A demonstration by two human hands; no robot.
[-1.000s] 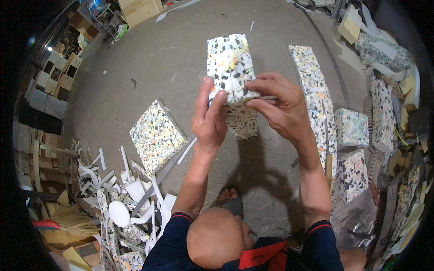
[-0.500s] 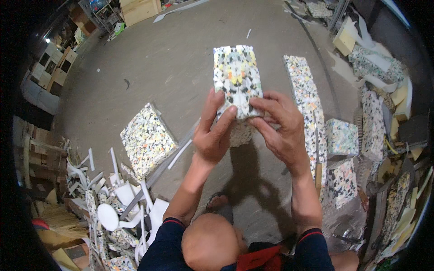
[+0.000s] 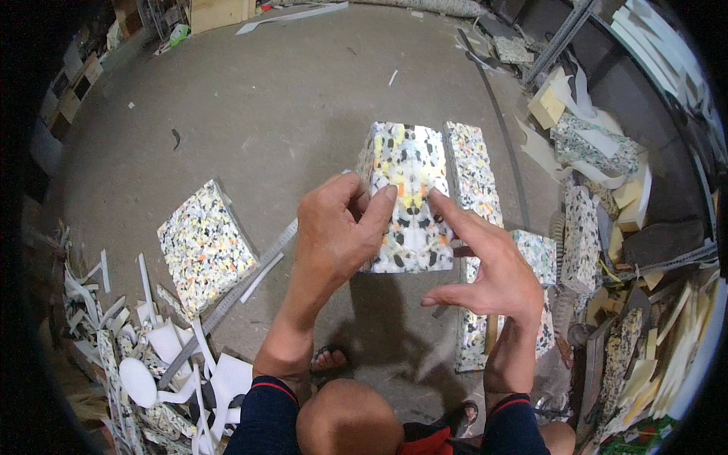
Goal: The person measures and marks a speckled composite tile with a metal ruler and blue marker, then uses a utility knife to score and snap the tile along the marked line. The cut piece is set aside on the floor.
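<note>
A block of speckled foam, made of white, black, yellow and orange bits, is held up in front of me. My left hand grips its left side, thumb on the top face and fingers bent along the edge. On the opposite side my right hand touches the block's edge with its fingertips. Its fingers are spread, and the thumb sticks out below, off the block. Behind the right hand, a long strip of the same foam lies on the floor. A square foam slab lies left of my left hand.
White foam offcuts are heaped at lower left, beside a thin grey strip. On the right are a small foam block, a taller one and mixed scraps. A dark strip crosses the grey floor.
The foam block has come lower and now shows its left side. My right thumb has left it and the right fingers have spread. The view has shifted a little to the right.
</note>
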